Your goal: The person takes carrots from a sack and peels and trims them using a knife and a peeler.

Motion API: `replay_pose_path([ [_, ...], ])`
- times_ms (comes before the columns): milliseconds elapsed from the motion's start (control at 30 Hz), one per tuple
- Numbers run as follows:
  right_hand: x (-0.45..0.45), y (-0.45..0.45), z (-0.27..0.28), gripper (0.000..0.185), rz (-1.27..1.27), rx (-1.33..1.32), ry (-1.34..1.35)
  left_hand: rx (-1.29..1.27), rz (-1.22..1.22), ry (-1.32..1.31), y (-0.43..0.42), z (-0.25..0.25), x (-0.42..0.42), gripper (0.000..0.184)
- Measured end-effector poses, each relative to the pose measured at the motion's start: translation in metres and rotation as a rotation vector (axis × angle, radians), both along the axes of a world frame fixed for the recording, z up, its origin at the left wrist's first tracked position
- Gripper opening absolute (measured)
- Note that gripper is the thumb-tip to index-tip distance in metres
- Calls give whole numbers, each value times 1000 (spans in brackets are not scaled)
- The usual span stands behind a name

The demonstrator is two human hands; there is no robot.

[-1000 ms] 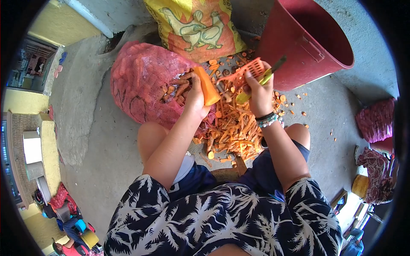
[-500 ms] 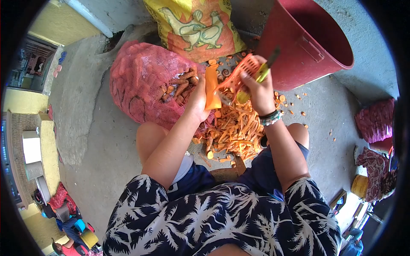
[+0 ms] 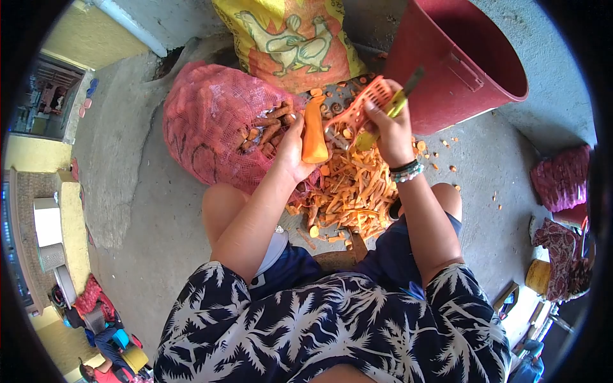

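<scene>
My left hand (image 3: 294,150) is closed around a thick, smooth peeled carrot (image 3: 313,134), held upright with its wide end towards me. Opposite it, my right hand (image 3: 391,131) grips an orange peeler (image 3: 367,105) with a perforated plastic body and a greyish end near the carrot. The same hand also holds a knife (image 3: 400,102) with a yellow-green handle, its dark blade pointing up and right. Beneath both hands lies a heap of carrot peelings (image 3: 361,191). Left of them, a red mesh sack (image 3: 204,127) shows unpeeled carrots (image 3: 271,131) at its opening.
A large red bin (image 3: 447,83) leans at the back right, beside a yellow and orange sack (image 3: 294,45) printed with chickens. Carrot slices lie scattered on the concrete floor (image 3: 153,223). Another person (image 3: 105,367) is at the lower left; purple sacks (image 3: 562,179) stand at the right.
The carrot has turned slightly in my left hand, so its cut wide end shows more. My right hand and the peeler have shifted slightly right, away from the carrot.
</scene>
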State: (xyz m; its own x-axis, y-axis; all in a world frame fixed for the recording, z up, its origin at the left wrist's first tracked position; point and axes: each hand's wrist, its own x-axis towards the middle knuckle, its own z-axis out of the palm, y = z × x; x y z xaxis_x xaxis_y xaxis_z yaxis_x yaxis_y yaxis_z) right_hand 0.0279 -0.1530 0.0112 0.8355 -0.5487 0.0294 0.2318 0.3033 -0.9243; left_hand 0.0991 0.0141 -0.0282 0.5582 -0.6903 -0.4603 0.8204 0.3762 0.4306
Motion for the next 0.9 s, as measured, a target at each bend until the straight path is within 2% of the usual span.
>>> replay_pose_path([
  [100, 0, 12, -5, 42, 169, -52, 3, 64, 26, -5, -8, 5, -2, 34],
  [233, 4, 16, -7, 42, 197, -191, -45, 174, -76, -72, -16, 22, -10, 39],
  [300, 3, 16, 0, 41, 102, -247, -47, 178, -119, -94, -10, 6, 0, 39],
  [400, 17, -15, -21, 35, -305, -294, -109, 154, -217, -166, -3, 0, 2, 40],
  [467, 15, -24, -9, 32, -422, -110, -116, 49, -315, -54, 0, -7, -1, 48],
  [533, 9, -31, -6, 31, -389, -51, -101, 35, -272, -17, 4, -5, -4, 44],
  [567, 6, -32, -3, 30, -387, 59, -92, 77, -265, -160, 5, 0, -6, 43],
  [600, 6, -34, -5, 30, -387, 59, -92, 118, -262, -303, 4, 4, -7, 46],
  [633, 6, -35, -6, 30, -362, 65, -71, 86, -315, -338, 4, 7, -6, 55],
  [667, 6, -35, -6, 29, -337, 71, -52, 85, -318, -338, 4, 7, -7, 55],
  [700, 6, -32, -8, 28, -332, 78, -27, 120, -313, -462, 3, 7, -8, 57],
  [733, 5, -28, -8, 29, -273, 41, 31, 155, -306, -585, 2, 10, -10, 58],
  [867, 5, 0, -5, 39, 64, -252, 116, 187, -279, -697, 1, 19, -16, 61],
  [900, 8, 3, -12, 40, 47, -269, 87, 168, -336, -703, 2, 17, -15, 62],
])
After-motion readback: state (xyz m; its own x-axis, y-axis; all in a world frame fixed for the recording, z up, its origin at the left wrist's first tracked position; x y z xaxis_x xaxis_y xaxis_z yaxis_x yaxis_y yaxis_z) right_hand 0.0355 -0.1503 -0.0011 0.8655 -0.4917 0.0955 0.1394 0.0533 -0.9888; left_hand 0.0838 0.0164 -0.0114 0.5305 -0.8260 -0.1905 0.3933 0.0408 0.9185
